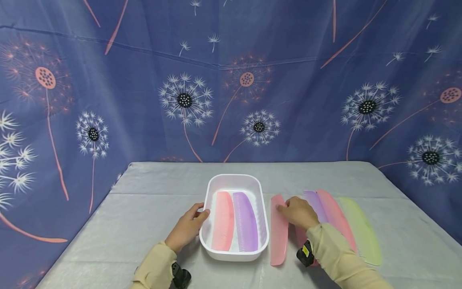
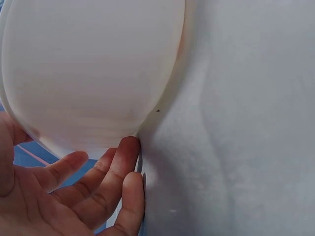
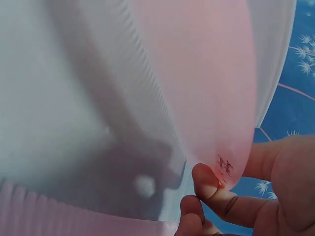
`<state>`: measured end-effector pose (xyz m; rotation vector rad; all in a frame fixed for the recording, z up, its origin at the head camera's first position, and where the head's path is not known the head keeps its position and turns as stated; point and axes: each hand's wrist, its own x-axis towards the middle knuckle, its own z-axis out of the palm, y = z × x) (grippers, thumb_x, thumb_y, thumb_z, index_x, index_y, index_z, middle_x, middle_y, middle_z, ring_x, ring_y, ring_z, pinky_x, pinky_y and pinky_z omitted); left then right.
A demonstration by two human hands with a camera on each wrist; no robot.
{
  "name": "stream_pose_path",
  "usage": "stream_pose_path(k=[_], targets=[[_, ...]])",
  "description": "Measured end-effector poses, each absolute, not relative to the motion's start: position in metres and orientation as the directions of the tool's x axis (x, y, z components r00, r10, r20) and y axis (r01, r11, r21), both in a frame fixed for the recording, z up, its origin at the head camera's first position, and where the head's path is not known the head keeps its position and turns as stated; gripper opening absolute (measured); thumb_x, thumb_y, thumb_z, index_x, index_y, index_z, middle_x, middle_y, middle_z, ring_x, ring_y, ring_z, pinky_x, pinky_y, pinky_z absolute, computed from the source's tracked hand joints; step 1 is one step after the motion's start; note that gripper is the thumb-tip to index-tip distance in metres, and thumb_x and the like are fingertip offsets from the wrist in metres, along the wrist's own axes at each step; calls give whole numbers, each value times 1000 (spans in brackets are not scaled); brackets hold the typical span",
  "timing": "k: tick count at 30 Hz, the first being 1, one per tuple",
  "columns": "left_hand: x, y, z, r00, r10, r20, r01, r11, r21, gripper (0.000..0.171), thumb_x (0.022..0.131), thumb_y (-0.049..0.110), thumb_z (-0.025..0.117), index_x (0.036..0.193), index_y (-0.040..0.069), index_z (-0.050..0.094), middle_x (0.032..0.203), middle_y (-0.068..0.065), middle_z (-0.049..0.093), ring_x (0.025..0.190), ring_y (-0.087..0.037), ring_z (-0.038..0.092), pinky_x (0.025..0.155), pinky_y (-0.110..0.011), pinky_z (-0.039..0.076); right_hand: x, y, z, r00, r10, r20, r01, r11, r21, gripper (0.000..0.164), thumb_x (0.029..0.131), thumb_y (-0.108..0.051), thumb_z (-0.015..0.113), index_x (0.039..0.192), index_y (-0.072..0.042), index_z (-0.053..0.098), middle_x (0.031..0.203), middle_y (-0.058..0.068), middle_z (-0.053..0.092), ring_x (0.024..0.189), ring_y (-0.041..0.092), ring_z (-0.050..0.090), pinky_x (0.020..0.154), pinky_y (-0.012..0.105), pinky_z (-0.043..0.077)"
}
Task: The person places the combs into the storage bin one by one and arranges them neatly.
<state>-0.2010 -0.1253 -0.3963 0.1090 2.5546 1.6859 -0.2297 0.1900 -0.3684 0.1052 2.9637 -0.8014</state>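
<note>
My left hand point(image 1: 189, 226) grips the left side of a white plastic tub point(image 1: 234, 257), thumb over the rim. In the left wrist view its fingers point(image 2: 101, 189) lie along the outer wall. Inside the tub lie a pink comb point(image 1: 223, 220) and a purple comb point(image 1: 246, 222), side by side and upright in the head view. Just right of the tub, my right hand point(image 1: 300, 212) pinches another pink comb point(image 1: 278, 237) near its far end. The right wrist view shows this comb point(image 3: 202, 78) tilted on edge, with small dark print by the fingertips.
To the right, partly behind my right hand and sleeve, lie a purple comb point(image 1: 316, 204), a pink comb point(image 1: 336, 212) and a green comb point(image 1: 361, 230). A grey cloth covers the table point(image 1: 144, 224). A blue dandelion-print curtain point(image 1: 296, 80) hangs behind.
</note>
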Motion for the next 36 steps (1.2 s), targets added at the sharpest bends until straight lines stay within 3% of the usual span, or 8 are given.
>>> stream_pose_path(k=[6, 17, 20, 23, 27, 30, 33, 36], targets=[[-199, -125, -395, -995, 99, -29, 13, 396, 918, 46, 107, 28, 53, 144, 2, 51, 114, -14, 65, 100, -27, 64, 81, -44, 57, -231, 192, -366, -995, 33, -92, 79, 825, -560, 35, 97, -28, 61, 69, -9, 54, 69, 4, 49, 70, 21, 48, 62, 33, 38], [-198, -125, -395, -995, 100, -23, 18, 394, 919, 45, 107, 28, 53, 144, 2, 52, 114, -14, 65, 100, -27, 64, 80, -43, 57, -231, 201, -355, -997, 2, -74, 45, 809, -585, 31, 95, -29, 65, 89, 1, 73, 91, 13, 68, 90, 28, 61, 79, 44, 50], [-198, -125, -395, -995, 101, -23, 18, 396, 918, 45, 107, 28, 53, 144, 2, 52, 114, -14, 65, 100, -27, 64, 80, -43, 57, -231, 202, -350, -997, 1, -77, 47, 800, -599, 32, 95, -30, 65, 83, 0, 70, 85, 10, 64, 85, 27, 58, 77, 42, 48], [-198, -125, -395, -995, 101, -24, 18, 395, 918, 45, 107, 29, 53, 144, 2, 52, 114, -14, 65, 101, -27, 64, 80, -43, 57, -231, 203, -345, -996, 1, -86, 54, 785, -617, 37, 96, -31, 65, 68, -7, 57, 70, 3, 51, 75, 22, 50, 68, 37, 43], [-198, -124, -394, -995, 101, -26, 16, 392, 920, 46, 107, 29, 53, 144, 2, 52, 114, -14, 65, 101, -27, 64, 80, -44, 57, -232, 205, -338, -995, -1, -101, 63, 775, -628, 42, 97, -32, 65, 64, -11, 48, 70, 4, 46, 77, 23, 47, 66, 36, 39], [-197, -124, -394, -995, 101, -26, 16, 391, 920, 46, 107, 28, 53, 144, 2, 51, 115, -15, 65, 101, -27, 64, 80, -44, 57, -233, 207, -333, -995, 3, -103, 67, 783, -618, 35, 97, -32, 64, 81, -2, 66, 94, 16, 62, 92, 30, 55, 75, 42, 47], [-197, -124, -394, -994, 102, -28, 14, 391, 920, 46, 107, 29, 53, 145, 2, 51, 116, -15, 65, 102, -28, 64, 81, -44, 57, -233, 208, -328, -995, 6, -95, 63, 791, -608, 38, 97, -33, 65, 102, 4, 72, 117, 25, 64, 104, 36, 59, 83, 49, 50], [-197, -124, -394, -994, 102, -30, 13, 392, 920, 47, 107, 30, 52, 146, 3, 50, 117, -15, 65, 103, -28, 64, 81, -44, 57, -233, 209, -324, -995, 8, -101, 67, 792, -607, 40, 97, -33, 64, 102, 6, 70, 117, 27, 63, 107, 39, 59, 86, 50, 49]])
